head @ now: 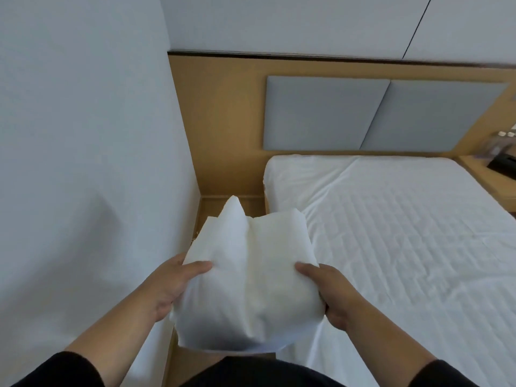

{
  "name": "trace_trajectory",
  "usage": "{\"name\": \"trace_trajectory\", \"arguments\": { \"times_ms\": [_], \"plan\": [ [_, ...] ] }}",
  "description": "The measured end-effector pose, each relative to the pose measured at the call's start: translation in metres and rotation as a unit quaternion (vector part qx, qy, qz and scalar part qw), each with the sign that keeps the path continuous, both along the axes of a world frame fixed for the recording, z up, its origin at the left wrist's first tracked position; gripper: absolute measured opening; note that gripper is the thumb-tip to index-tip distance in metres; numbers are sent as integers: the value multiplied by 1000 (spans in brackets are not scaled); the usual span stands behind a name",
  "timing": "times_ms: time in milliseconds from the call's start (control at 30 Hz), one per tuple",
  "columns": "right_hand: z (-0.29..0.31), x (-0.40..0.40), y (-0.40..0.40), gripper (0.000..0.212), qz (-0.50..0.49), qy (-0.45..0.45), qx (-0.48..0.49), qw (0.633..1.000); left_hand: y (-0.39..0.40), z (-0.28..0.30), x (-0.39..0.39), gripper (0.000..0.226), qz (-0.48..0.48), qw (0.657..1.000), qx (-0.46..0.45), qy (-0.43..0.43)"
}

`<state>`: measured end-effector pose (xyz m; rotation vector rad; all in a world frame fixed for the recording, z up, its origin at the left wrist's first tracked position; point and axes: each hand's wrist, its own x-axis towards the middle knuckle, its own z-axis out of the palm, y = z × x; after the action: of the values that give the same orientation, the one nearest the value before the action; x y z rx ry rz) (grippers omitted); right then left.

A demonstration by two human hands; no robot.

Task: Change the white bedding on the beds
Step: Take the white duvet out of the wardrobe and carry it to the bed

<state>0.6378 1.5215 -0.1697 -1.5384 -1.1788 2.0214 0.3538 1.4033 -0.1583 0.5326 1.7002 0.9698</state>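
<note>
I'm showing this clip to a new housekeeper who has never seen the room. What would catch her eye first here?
First, the folded white bedding held up at centre frame, gripped on either side by the left hand and right hand. Next, the bed to the right, covered in white with a quilted pattern showing through. Behind it, the grey padded headboard panels stand out against the tan wood wall.

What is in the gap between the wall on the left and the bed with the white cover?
In the head view, a narrow strip of wooden floor runs between the wall and the bed. The folded white bedding, held in both hands, hides its nearer part.
</note>
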Motion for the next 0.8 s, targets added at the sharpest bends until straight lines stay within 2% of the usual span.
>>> {"name": "trace_trajectory", "arguments": {
  "times_ms": [100,167,333,400,467,600,700,800],
  "plan": [
    [15,-23,70,41,52,14,-42,998,53,-3,-23,39,12,999,27,18],
    [14,-41,110,40,77,19,-43,996,87,-7,-43,36,20,999,22,25],
    [-9,-94,204,37,20,-4,-24,1000,197,-11,-103,56,0,1000,24,17],
    [-20,-116,238,34,-22,-7,-14,1000,248,-15,-127,68,-34,999,39,12],
    [-29,-140,270,28,-76,-3,-8,997,303,-17,-154,71,-71,996,46,10],
    [-35,-179,325,26,-173,2,1,985,415,-16,-201,46,-130,990,40,33],
    [-33,-195,361,30,-232,43,-8,972,501,-8,-213,23,-170,983,57,48],
    [-33,-193,403,34,-289,76,-11,954,587,-2,-205,20,-244,966,64,46]
  ]
}}
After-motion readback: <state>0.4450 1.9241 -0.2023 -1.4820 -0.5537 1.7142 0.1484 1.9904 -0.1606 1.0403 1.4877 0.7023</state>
